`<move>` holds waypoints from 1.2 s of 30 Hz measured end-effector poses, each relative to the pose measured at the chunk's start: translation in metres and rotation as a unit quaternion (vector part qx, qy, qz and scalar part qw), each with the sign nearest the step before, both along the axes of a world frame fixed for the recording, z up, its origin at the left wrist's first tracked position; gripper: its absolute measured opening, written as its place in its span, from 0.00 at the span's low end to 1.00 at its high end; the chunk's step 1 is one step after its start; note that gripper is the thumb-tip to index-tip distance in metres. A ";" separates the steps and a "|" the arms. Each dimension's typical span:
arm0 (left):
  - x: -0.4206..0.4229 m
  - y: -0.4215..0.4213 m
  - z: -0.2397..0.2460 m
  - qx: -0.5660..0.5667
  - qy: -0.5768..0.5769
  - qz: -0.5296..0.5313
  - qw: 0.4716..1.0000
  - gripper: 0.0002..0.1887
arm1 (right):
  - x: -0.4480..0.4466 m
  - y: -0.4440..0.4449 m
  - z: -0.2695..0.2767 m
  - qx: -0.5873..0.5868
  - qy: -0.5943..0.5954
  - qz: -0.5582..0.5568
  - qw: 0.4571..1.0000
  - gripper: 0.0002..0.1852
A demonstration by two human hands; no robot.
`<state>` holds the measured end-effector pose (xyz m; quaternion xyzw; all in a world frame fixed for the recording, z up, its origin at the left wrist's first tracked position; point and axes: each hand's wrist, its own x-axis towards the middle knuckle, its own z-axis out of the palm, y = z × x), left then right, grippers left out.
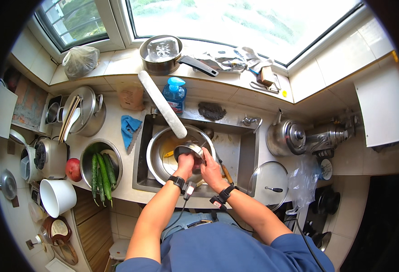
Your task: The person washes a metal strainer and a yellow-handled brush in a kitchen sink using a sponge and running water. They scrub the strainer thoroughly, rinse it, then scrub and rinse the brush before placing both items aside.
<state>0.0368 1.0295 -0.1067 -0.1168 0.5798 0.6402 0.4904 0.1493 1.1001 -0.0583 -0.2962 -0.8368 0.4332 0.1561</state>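
Note:
A small stainless steel bowl (pixel 182 150) is tilted over a large metal basin (pixel 150 156) in the sink (pixel 249 149). My right hand (pixel 210 169) grips the bowl's right side, thumb near the rim. My left hand (pixel 185 165) reaches into its mouth; the fingers are partly hidden, so whether they hold anything cannot be told. Below the bowl, the basin contains a yellow item (pixel 168 154) and other metal ware, largely covered by my hands. A long pale faucet spout (pixel 162 104) extends over the basin. Right of it, a wooden-handled utensil (pixel 226 174) leans in the sink.
Left of the sink are a blue cloth (pixel 130 128), a bowl of cucumbers (pixel 100 173), a pomegranate (pixel 73 169) and a lidded pot (pixel 94 117). Behind stands a blue soap bottle (pixel 175 97). A kettle (pixel 285 137) and glass lid (pixel 269 183) are to the right.

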 end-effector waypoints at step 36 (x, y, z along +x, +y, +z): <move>0.010 -0.113 -0.016 -0.123 0.382 -0.126 0.907 0.36 | -0.056 -0.022 -0.032 -0.007 -0.052 0.289 0.956 0.13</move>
